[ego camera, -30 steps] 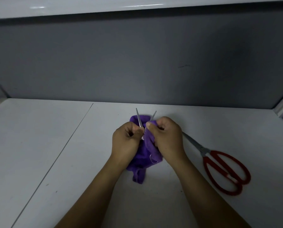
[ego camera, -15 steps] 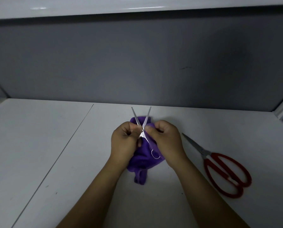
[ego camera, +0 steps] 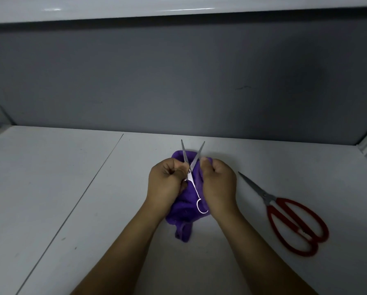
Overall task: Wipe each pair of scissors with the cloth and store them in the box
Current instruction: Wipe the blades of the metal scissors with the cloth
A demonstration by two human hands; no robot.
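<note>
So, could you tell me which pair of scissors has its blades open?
The small silver scissors held over the purple cloth; the red-handled scissors lie closed on the table.

1. The left hand grips the small silver metal scissors, blades spread in a V.
2. The right hand pinches the crumpled purple cloth against one blade.
3. The large red-handled scissors lie closed on the white bench, to the right.

One head-worn wide-angle view, facing forward and down onto table. Near: forearms enter from 6 o'clock; left hand, right hand, cloth, steel scissors at centre. Wall at 12 o'clock; red scissors at 4 o'clock.
</note>
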